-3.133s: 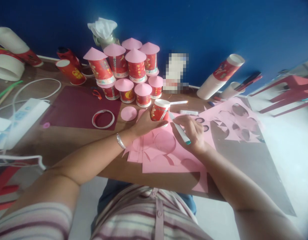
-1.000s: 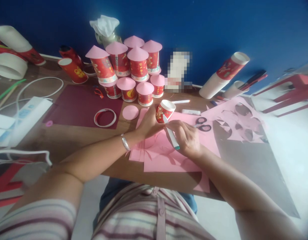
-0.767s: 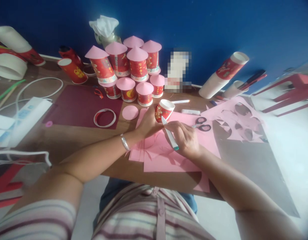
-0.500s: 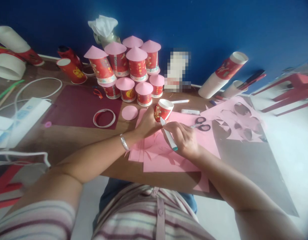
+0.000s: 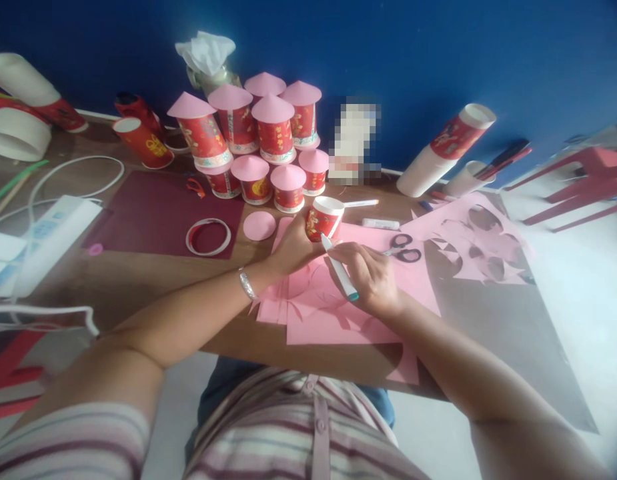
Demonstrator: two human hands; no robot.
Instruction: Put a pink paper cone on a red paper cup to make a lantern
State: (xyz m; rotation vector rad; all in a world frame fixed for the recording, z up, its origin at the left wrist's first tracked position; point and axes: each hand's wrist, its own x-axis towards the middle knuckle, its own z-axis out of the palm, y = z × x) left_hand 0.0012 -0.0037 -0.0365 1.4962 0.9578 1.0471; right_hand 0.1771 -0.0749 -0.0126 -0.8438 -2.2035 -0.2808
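Observation:
My left hand [image 5: 294, 245] is closed around a small red paper cup [image 5: 318, 223] with a white rim and gold pattern. In my right hand [image 5: 371, 277] is a white marker pen [image 5: 342, 273] with a green end; its tip meets or nearly meets the cup's lower side. Under both hands lie pink paper sheets [image 5: 338, 327], with some cut edges lifted. Dark-handled scissors [image 5: 404, 249] rest on the paper to the right of my right hand. A pink paper disc [image 5: 259, 227] lies to the left of the cup.
Behind stand several red cups with pink cone tops [image 5: 273, 123]. A maroon sheet [image 5: 138, 227] carries a white ring [image 5: 208, 237]. At right are stacked paper cups [image 5: 445, 150], a pen holder [image 5: 469, 179] and pink offcuts [image 5: 481, 247]. White cables [image 5: 78, 160] lie left.
The cup has tilted a little more upright and shifted slightly left in my left hand. My right hand with the marker is nearly where it was.

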